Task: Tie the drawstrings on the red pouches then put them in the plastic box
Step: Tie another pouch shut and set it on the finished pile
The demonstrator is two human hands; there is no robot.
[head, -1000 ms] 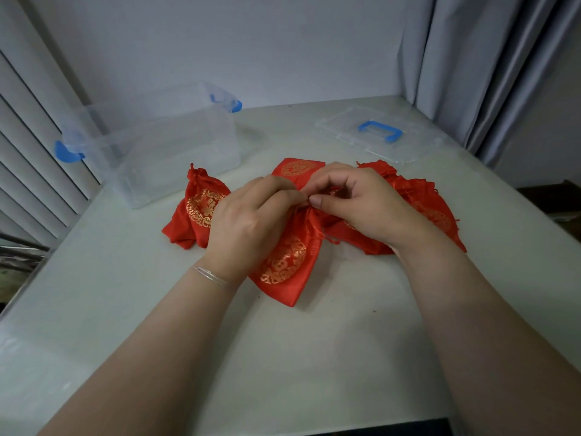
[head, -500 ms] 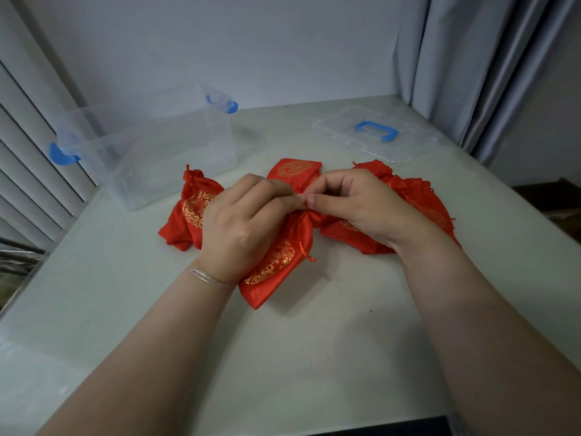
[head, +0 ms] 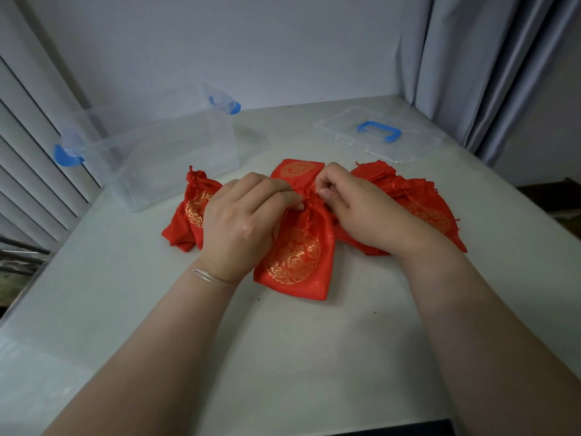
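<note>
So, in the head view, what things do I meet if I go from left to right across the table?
Box → tied pouch → left hand → middle pouch → right hand → pouch pile; lid behind.

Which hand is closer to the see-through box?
Left. The left hand is just in front of the clear box; the right hand is farther right, across the pouch neck.
</note>
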